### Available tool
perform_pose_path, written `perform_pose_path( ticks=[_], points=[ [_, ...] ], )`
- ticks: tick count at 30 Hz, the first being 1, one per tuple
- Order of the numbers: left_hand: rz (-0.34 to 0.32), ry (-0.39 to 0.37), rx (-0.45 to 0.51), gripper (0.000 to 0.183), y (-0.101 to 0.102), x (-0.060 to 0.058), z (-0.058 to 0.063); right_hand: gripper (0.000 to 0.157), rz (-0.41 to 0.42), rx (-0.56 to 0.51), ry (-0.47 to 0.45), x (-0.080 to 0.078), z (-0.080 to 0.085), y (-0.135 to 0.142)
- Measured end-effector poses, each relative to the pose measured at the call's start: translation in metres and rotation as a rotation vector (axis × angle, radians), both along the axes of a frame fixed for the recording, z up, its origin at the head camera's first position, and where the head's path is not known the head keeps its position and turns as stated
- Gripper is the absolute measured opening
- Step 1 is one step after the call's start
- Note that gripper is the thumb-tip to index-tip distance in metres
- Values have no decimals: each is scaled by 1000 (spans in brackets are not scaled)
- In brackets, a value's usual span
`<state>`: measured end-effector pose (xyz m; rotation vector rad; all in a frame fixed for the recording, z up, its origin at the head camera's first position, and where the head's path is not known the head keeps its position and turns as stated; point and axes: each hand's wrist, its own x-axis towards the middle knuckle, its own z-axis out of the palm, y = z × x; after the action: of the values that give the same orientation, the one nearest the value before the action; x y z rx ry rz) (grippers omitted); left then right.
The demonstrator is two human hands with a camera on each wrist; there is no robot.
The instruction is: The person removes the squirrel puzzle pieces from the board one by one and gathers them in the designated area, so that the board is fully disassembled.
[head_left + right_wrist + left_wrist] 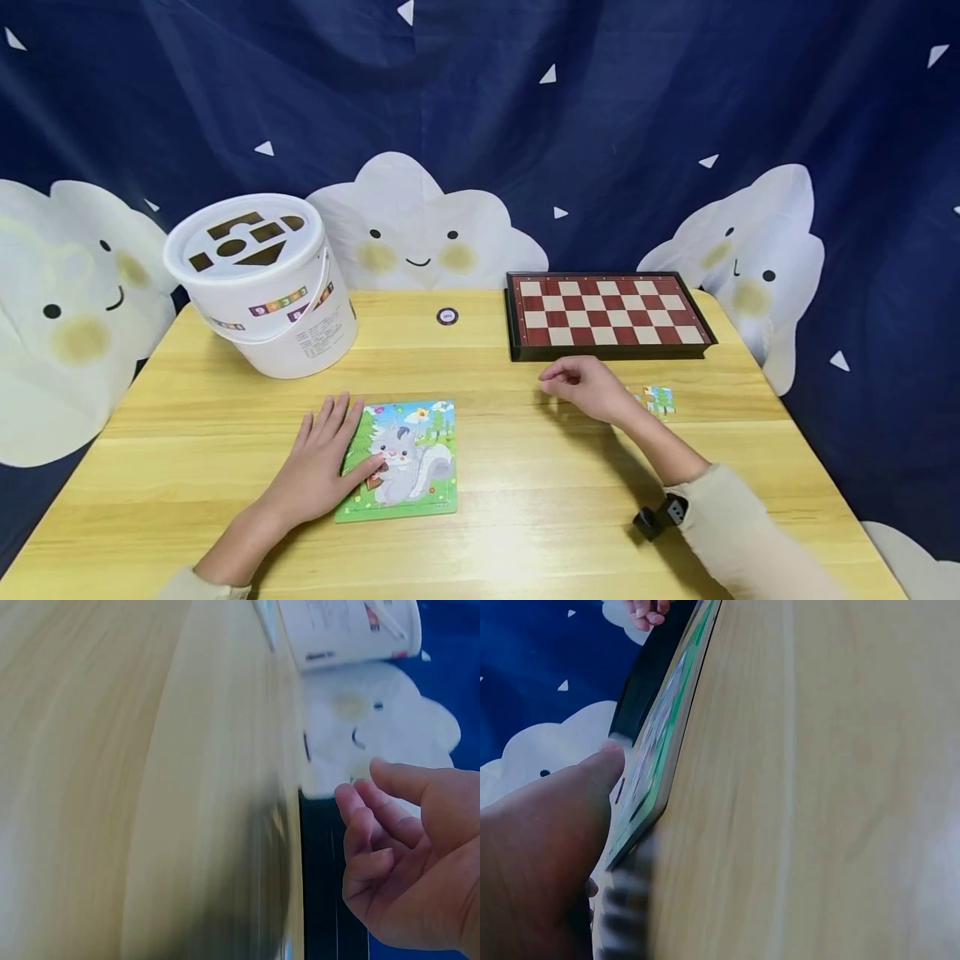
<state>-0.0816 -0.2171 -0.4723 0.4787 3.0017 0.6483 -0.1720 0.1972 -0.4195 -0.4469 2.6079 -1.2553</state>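
Note:
A square picture puzzle with a grey squirrel on a green and blue scene lies flat on the table. My left hand rests at its left edge, fingers straight along that side and thumb lying over the picture. In the left wrist view the puzzle board shows edge-on beside the thumb. Over the table to the right, my right hand hovers with loosely curled fingers; in the right wrist view nothing shows between its thumb and fingers. Beyond its wrist lie loose puzzle pieces, partly hidden by the arm.
A white bucket with shape cut-outs in its lid stands at the back left. At the back right lies a red and cream checkered board in a black frame, just beyond my right hand. A small round disc sits between them.

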Motion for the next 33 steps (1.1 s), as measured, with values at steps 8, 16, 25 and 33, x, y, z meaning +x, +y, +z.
perform_pose_path(
  ticks=[8, 16, 25, 33],
  points=[
    [-3, -19, 4, 87, -8, 4, 1, 19, 120, -97, -8, -1, -6, -51],
    [-58, -25, 37, 90, -17, 3, -3, 16, 165, -137, -60, 8, -16, -104],
    [-68, -16, 41, 88, -20, 5, -4, 12, 241, -97, -71, 15, -22, -148],
    [-59, 16, 11, 89, -17, 5, -5, 10, 290, -60, -34, 18, -29, -174]
  ],
)
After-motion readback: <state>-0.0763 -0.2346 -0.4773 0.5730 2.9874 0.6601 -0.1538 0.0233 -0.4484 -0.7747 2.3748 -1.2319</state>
